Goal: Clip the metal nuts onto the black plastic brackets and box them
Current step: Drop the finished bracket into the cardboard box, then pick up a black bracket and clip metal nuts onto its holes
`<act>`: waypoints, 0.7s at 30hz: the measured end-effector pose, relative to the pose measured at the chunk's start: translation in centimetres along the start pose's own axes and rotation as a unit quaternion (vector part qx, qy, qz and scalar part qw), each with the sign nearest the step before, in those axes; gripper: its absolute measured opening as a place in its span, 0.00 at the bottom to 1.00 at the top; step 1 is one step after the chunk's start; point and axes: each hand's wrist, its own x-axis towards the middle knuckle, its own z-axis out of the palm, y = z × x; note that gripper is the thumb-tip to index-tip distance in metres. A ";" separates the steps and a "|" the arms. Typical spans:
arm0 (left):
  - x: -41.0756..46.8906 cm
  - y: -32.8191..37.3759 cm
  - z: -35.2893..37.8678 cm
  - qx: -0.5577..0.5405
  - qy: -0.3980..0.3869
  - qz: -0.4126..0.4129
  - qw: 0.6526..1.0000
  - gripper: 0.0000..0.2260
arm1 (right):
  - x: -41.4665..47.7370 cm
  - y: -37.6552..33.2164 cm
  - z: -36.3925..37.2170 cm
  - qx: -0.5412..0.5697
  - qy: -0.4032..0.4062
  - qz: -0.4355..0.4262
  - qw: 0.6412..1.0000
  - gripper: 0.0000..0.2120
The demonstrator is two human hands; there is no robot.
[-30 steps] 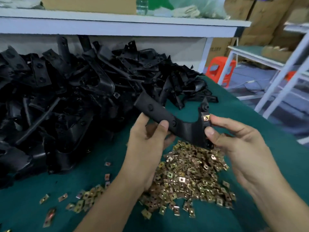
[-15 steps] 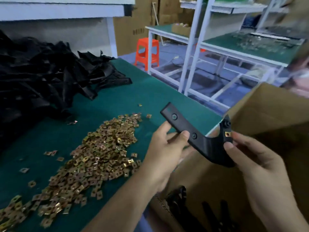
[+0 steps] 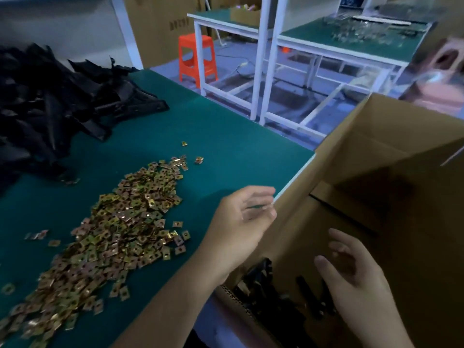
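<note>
The left hand (image 3: 241, 222) hovers over the near right edge of the green-topped work table (image 3: 226, 136). Its fingers are loosely spread and hold nothing, with the fingertips just beside the wall of a tall, open brown cardboard box (image 3: 376, 151) that stands against the table's right side. The right hand (image 3: 356, 282) hangs within the mouth of the box, fingers relaxed and apart, and it is also empty.

Down inside the box, below and between the two hands, lie several black plastic brackets (image 3: 263, 295). They are dark and blurred, so I cannot tell whether nuts are clipped on them. The box's near corrugated wall stands between the left forearm and those parts.

On the table, left of that forearm, spreads a broad heap of small brass-coloured square metal nuts (image 3: 120, 234), with a few strays beyond its far end and off to the left. Further back, a tangled pile of loose black brackets (image 3: 50, 104) covers the table's far left part, well apart from both hands.

Past the table an orange plastic stool (image 3: 197, 59) stands on the floor. Near it are white-framed benches with green tops (image 3: 351, 41), and brown cartons (image 3: 155, 26) stand at the back.
</note>
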 end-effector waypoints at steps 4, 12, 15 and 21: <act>-0.7 0.9 -3.7 -0.013 0.065 0.046 0.997 0.13 | -0.4 -3.4 4.9 0.032 0.036 -0.130 0.990 0.23; -3.6 0.2 -18.7 0.070 0.352 0.089 0.929 0.11 | 0.2 -15.1 19.9 0.006 -0.152 -0.359 0.921 0.21; -5.9 -0.7 -24.7 0.125 0.446 0.055 0.884 0.11 | 0.6 -19.9 26.0 -0.049 -0.226 -0.398 0.888 0.26; -11.7 -1.7 -32.4 0.212 0.503 -0.010 0.838 0.13 | 1.3 -27.0 36.0 -0.135 -0.327 -0.334 0.874 0.39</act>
